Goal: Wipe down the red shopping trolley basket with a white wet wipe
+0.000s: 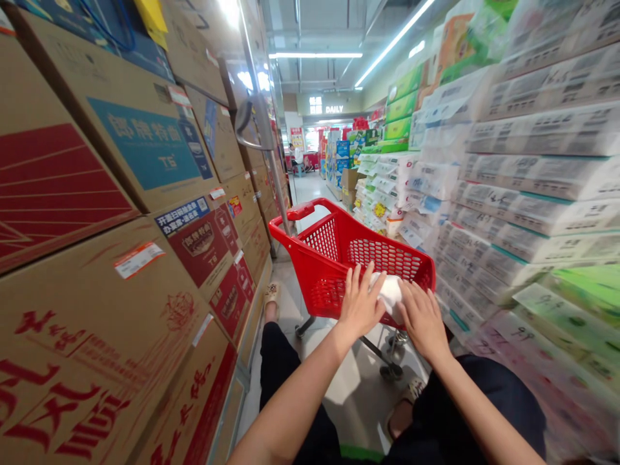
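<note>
A crumpled white cloth or tissue [389,294] lies between my two hands, against the near side of a red shopping cart [314,284]. My left hand [361,298] rests at the cart's rim with its fingers spread, its edge beside the white wad. On the other side, my right hand [425,316] curves its fingers over the wad, partly covering it. Whether it is cloth or paper I cannot tell. The cart is turned at an angle, and its basket shows perforated walls and a red handle [301,211] at the far left end.
Stacked cardboard cartons [97,336] wall in the left side. Piles of plastic-wrapped tissue packs [513,200] rise close on the right. A metal pole [265,97] stands beyond the cart. Farther down the aisle [310,187], a person sits near more shelves.
</note>
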The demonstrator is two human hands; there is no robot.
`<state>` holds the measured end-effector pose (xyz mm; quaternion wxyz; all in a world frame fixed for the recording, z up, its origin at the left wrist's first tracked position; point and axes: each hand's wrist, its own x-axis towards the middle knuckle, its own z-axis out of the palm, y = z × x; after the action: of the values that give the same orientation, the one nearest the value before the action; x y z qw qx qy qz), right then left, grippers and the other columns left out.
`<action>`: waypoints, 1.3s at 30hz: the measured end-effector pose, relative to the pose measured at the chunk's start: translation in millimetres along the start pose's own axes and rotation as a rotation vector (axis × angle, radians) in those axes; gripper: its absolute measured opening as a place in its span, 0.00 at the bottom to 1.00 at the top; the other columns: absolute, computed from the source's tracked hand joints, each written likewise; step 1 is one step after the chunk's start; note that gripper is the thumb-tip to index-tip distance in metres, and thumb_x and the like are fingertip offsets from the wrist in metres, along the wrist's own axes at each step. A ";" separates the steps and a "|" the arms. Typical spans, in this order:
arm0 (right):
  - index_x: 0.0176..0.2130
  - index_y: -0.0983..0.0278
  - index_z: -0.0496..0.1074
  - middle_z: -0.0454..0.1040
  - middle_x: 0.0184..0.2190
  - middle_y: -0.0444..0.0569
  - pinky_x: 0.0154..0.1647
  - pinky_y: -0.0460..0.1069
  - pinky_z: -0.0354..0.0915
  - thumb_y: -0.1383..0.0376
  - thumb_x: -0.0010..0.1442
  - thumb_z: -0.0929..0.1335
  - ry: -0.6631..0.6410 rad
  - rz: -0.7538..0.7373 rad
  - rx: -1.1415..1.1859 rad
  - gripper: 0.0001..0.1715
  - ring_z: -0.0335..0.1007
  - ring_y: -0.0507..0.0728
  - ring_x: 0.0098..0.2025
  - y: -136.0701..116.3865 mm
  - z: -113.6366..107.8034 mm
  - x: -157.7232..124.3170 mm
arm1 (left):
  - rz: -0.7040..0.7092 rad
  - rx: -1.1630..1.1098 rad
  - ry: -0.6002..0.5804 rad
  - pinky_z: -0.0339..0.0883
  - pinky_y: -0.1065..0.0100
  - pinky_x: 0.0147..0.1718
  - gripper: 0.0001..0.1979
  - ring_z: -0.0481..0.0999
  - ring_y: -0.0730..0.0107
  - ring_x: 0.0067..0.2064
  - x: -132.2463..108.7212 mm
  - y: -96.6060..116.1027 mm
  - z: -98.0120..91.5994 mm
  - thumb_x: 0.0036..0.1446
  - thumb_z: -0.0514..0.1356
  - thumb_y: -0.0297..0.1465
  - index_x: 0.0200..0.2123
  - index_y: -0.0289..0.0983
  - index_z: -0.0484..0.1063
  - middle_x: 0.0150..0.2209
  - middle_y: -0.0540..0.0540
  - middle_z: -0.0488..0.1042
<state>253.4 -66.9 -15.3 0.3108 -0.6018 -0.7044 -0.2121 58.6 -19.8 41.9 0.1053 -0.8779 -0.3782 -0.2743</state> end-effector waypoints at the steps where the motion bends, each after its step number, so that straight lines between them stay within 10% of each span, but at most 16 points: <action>1: 0.75 0.59 0.43 0.57 0.71 0.55 0.71 0.67 0.50 0.62 0.71 0.57 -0.006 -0.024 0.019 0.37 0.52 0.64 0.72 -6.3 2.2 1.5 | 0.029 -0.002 -0.002 0.38 0.46 0.73 0.35 0.42 0.51 0.75 3.4 6.7 0.6 0.68 0.52 0.38 0.74 0.42 0.44 0.75 0.46 0.42; 7: 0.75 0.64 0.34 0.48 0.74 0.57 0.71 0.65 0.51 0.61 0.70 0.57 -0.038 -0.067 0.091 0.42 0.44 0.64 0.74 -23.4 6.9 4.4 | 0.109 -0.025 -0.057 0.43 0.57 0.72 0.37 0.43 0.62 0.75 12.3 21.8 14.0 0.71 0.46 0.47 0.74 0.35 0.39 0.75 0.42 0.43; 16: 0.75 0.68 0.34 0.59 0.69 0.61 0.62 0.61 0.61 0.54 0.69 0.61 -0.044 0.009 0.013 0.48 0.67 0.66 0.58 -10.8 7.5 2.7 | 0.064 0.101 -0.029 0.39 0.49 0.73 0.27 0.48 0.56 0.74 9.1 -48.3 18.8 0.70 0.50 0.45 0.68 0.42 0.60 0.71 0.45 0.58; 26: 0.65 0.69 0.60 0.73 0.49 0.60 0.54 0.61 0.59 0.54 0.68 0.61 -0.050 0.043 -0.131 0.33 0.65 0.68 0.49 -21.5 13.3 8.1 | -0.080 0.139 -0.004 0.39 0.43 0.71 0.18 0.65 0.53 0.64 18.4 -55.7 10.0 0.70 0.52 0.43 0.55 0.42 0.72 0.52 0.42 0.75; 33: 0.60 0.70 0.63 0.71 0.45 0.59 0.51 0.60 0.57 0.54 0.67 0.61 -0.036 0.075 -0.194 0.29 0.62 0.66 0.46 -22.9 10.1 6.8 | 0.175 0.099 -0.042 0.41 0.51 0.72 0.23 0.60 0.62 0.69 15.2 -19.8 23.2 0.73 0.48 0.34 0.69 0.46 0.58 0.66 0.48 0.66; 39: 0.62 0.70 0.61 0.71 0.48 0.58 0.52 0.58 0.56 0.56 0.67 0.62 -0.062 0.012 -0.159 0.30 0.62 0.65 0.48 -11.3 6.8 2.9 | 0.398 0.149 -0.117 0.42 0.60 0.72 0.25 0.49 0.71 0.74 13.1 -55.0 14.0 0.72 0.45 0.25 0.70 0.39 0.55 0.74 0.49 0.49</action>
<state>240.9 -62.4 -17.4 0.2412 -0.6352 -0.6910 -0.2468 32.0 31.8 36.5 0.1999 -0.9394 -0.2220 -0.1682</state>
